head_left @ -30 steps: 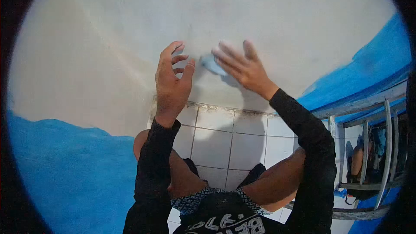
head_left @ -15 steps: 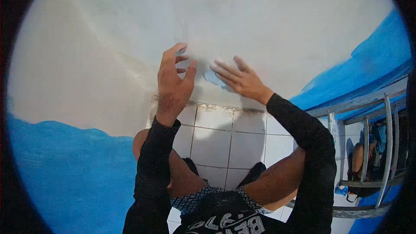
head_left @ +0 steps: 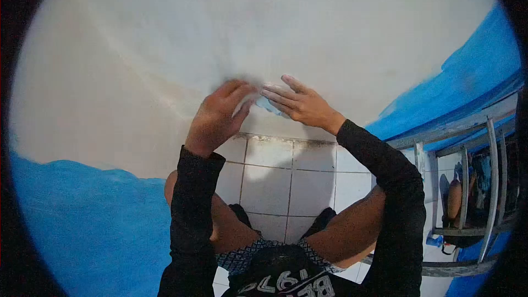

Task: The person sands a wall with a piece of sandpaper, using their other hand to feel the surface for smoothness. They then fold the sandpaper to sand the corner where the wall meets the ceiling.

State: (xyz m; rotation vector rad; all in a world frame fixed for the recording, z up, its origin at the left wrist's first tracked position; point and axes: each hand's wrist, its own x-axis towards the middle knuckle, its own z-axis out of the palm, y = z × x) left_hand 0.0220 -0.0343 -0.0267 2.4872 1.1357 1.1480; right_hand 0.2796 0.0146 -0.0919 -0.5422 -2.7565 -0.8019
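Note:
Against the low part of a whitish wall [head_left: 330,22], my right hand [head_left: 304,105] lies with its fingers stretched out over a pale blue sheet [head_left: 268,105]. Part of the sheet shows below the fingers; the rest is hidden under them. To its left is my left hand [head_left: 219,114], fingers bent toward the right hand, their tips close to its fingertips. Motion blurs the left fingers, and whether they hold anything cannot be made out.
White floor tiles [head_left: 267,187] lie between my legs, below the wall's edge. A metal ladder-like frame [head_left: 491,187] stands at the right, with a person partly visible behind it. Blue paint [head_left: 93,214] covers the wall's lower left; more blue [head_left: 467,71] is at the right.
My left hand has turned and lowered, its fingers now bent closer to my right hand. My right hand has moved very slightly left and stays over the pale blue sheet.

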